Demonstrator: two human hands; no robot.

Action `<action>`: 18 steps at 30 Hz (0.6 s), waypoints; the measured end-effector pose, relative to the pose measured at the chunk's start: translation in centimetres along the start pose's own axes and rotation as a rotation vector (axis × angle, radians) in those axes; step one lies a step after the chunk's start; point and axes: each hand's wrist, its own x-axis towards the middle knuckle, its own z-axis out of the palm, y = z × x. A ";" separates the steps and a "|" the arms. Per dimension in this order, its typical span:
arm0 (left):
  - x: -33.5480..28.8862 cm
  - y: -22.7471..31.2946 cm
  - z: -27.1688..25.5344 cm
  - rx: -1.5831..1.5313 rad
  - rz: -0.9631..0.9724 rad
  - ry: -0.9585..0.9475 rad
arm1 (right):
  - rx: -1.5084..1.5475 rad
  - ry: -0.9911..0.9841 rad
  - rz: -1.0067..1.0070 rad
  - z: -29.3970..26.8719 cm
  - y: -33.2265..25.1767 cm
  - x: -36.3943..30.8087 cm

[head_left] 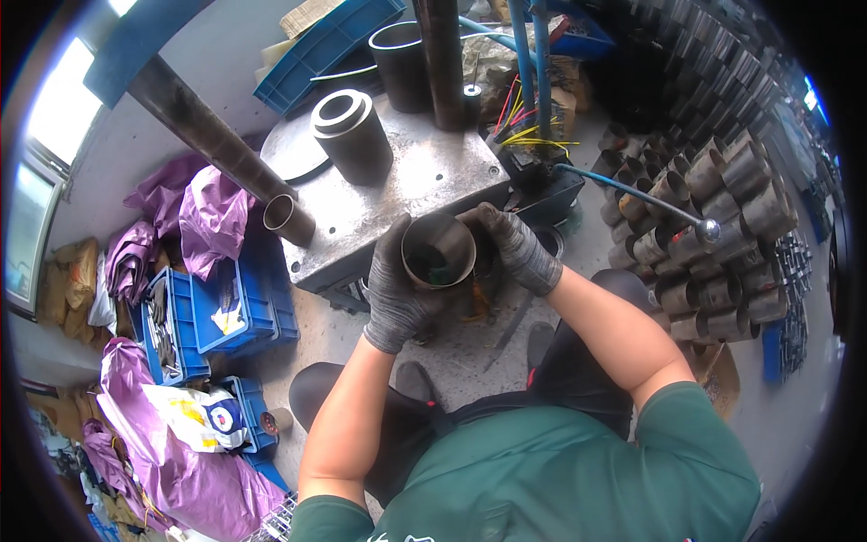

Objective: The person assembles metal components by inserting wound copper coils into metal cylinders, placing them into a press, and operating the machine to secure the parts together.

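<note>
In front of my body, at the near edge of the metal machine table (424,185), I hold a short metal pipe sleeve (440,237) with its round opening facing up toward me. My left hand (397,294), in a grey knit glove, wraps around its left side and underside. Gloved the same way, my right hand (522,253) has its fingertips against the sleeve's upper right rim; the exact grip there is partly hidden. On the table stand a stepped metal cylinder (357,144), a wider dark tube (404,72) and, at the left corner, a small pipe section (289,222).
Thick steel columns (203,126) rise from the table. A blue lever with a ball knob (712,231) reaches out on the right, before stacked pipe sections (722,239). Blue crates (230,312) and purple sacks (172,443) lie left. Coloured wires (528,126) hang behind.
</note>
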 end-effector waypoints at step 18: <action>-1.1 -3.5 1.8 0.354 -0.025 -0.560 | -1.387 0.080 0.411 -17.4 -3.7 -5.0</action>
